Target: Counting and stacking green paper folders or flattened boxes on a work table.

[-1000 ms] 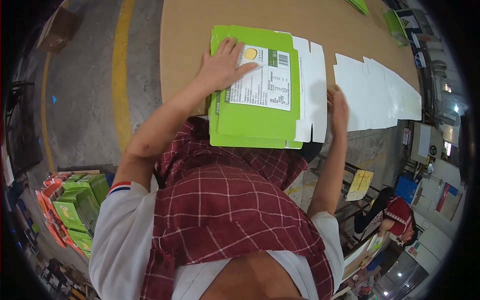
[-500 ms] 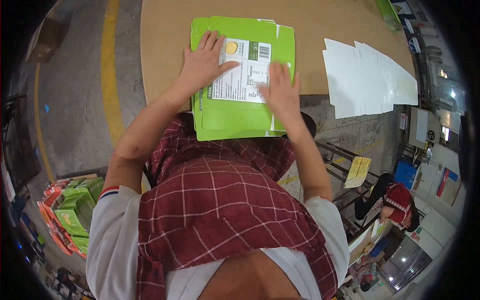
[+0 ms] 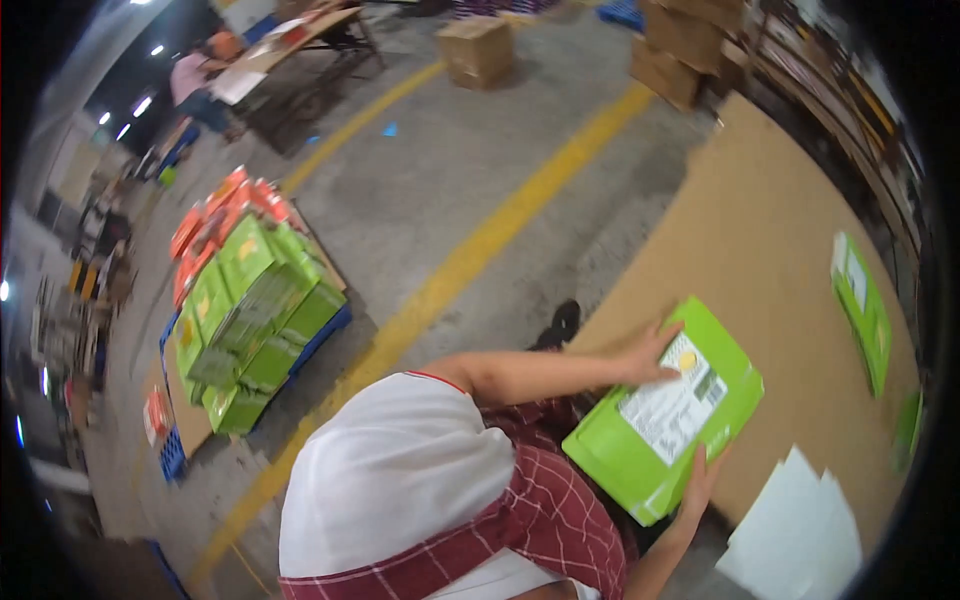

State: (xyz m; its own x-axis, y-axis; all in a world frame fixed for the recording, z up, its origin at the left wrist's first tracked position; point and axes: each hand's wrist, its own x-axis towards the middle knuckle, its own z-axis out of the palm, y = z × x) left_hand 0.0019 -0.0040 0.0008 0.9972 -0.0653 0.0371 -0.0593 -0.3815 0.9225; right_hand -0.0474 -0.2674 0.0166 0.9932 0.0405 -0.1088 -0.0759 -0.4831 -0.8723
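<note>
One green box (image 3: 665, 408) lies on the brown counter (image 3: 770, 220). The left hand (image 3: 652, 352) rests on its top with fingers spread; the right hand (image 3: 697, 482) grips its near edge. A second green box (image 3: 862, 305) lies beyond, white sheets (image 3: 795, 530) beside

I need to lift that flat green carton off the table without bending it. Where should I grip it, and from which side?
Likely best by its two opposite edges, as the hands sit now: left hand on the far edge, right hand under the near edge overhanging the cardboard-covered table. The green carton is thin, flat and wide, so one-corner lifting would probably flex it.
</note>
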